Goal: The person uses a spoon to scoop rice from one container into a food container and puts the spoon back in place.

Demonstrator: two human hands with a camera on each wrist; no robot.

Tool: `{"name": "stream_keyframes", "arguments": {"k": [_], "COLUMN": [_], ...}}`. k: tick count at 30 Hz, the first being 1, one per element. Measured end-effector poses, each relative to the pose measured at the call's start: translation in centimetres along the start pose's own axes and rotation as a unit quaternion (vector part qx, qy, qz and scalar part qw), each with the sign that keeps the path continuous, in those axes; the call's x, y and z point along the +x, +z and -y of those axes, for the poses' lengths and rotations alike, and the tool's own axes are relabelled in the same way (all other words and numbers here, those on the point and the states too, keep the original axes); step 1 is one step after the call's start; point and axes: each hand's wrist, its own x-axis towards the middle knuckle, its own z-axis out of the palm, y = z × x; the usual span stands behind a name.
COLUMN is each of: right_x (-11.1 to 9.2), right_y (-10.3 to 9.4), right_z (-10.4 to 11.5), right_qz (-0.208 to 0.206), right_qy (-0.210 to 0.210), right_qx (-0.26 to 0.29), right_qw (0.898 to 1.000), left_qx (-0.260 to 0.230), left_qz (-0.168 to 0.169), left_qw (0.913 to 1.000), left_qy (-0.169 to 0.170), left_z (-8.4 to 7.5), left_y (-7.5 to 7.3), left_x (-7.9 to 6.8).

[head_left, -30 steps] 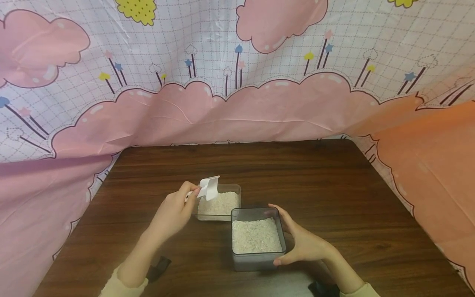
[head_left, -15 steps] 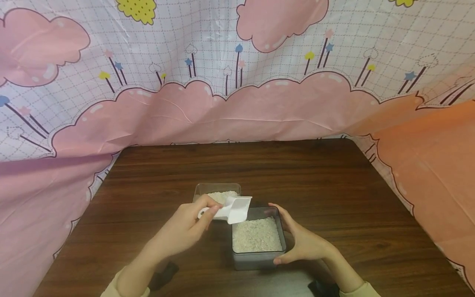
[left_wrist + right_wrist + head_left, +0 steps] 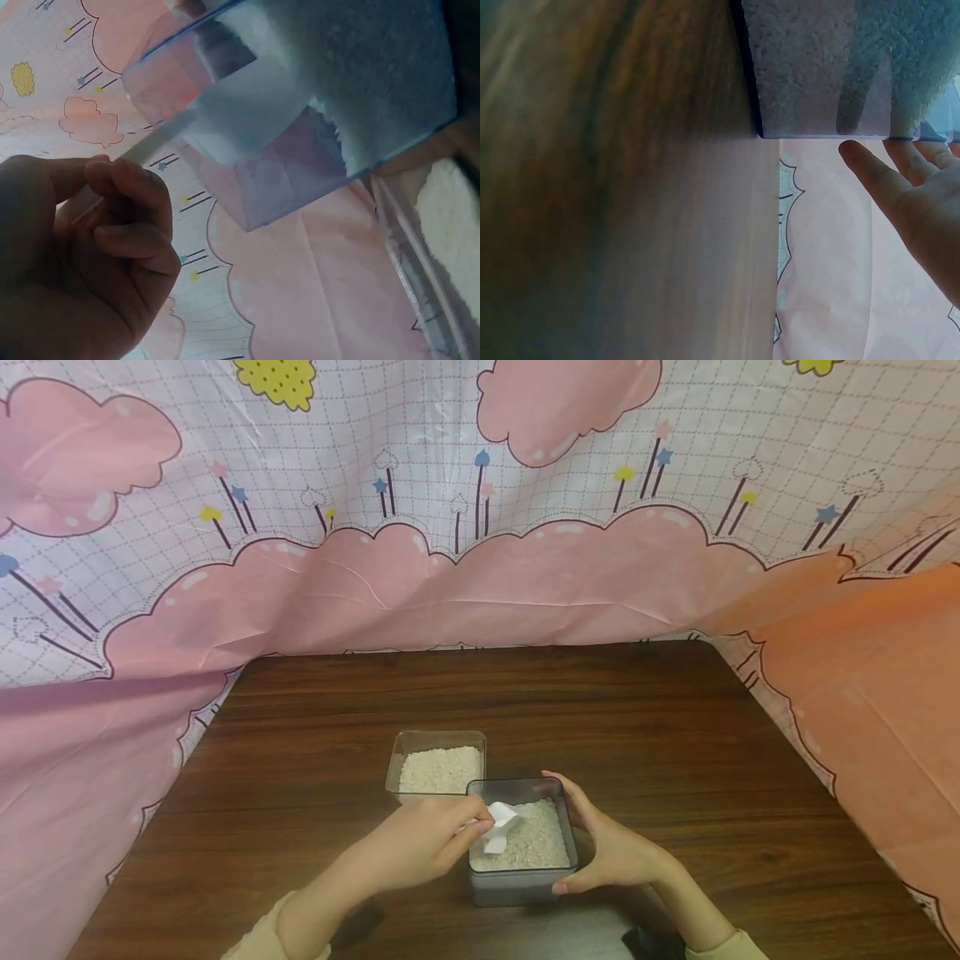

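My left hand (image 3: 420, 843) pinches the handle of a white scoop (image 3: 501, 835) between thumb and forefinger. The scoop's blade is inside a grey see-through container (image 3: 517, 890), low over the rice (image 3: 543, 843) that partly fills it. In the left wrist view, the scoop (image 3: 247, 112) slants into the container with its tip at the rice. My right hand (image 3: 626, 852) grips the container at its right side, thumb at the front corner and fingers toward the back. Seen from the right wrist, the fingers (image 3: 885, 180) lie along the container's wall.
A shallower clear box (image 3: 395, 756) holding white rice (image 3: 442, 770) stands just behind and left of the container. Both are on a dark wooden table (image 3: 600, 710). A patterned pink and white cloth (image 3: 465, 602) hangs around the back and sides.
The left hand has carried the scoop from over the clear box rightward and toward me, down into the grey container. The right hand and both containers have stayed in place.
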Motion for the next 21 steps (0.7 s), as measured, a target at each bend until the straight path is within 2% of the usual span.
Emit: {"name": "stream_keyframes", "arguments": {"k": [3, 7, 11, 15, 19, 21], "right_x": [0.0, 0.0, 0.0, 0.1, 0.1, 0.0], "right_y": [0.0, 0.1, 0.0, 0.0, 0.0, 0.0], "right_z": [0.0, 0.1, 0.1, 0.1, 0.1, 0.0], "right_qz": [-0.001, -0.004, -0.003, -0.002, -0.004, -0.005], "right_qy": [0.005, 0.004, 0.002, 0.002, 0.006, 0.009], "right_qx": [0.001, 0.004, 0.005, 0.002, -0.002, 0.0], "right_qw": [1.0, 1.0, 1.0, 1.0, 1.0, 1.0], "left_qx": [-0.047, -0.15, -0.232, -0.299, -0.373, -0.396], "left_qz": [0.019, 0.029, 0.025, 0.005, -0.018, -0.026], "left_qw": [0.9974, 0.9822, 0.961, 0.9373, 0.9066, 0.8951], "left_qy": [-0.051, -0.109, -0.148, -0.18, -0.197, -0.203], "left_z": [0.3, 1.0, 1.6, 1.7, 1.6, 1.5], "left_y": [0.2, 0.4, 0.9, 1.6, 2.3, 2.5], "left_x": [0.1, 0.2, 0.1, -0.1, -0.2, -0.3]}}
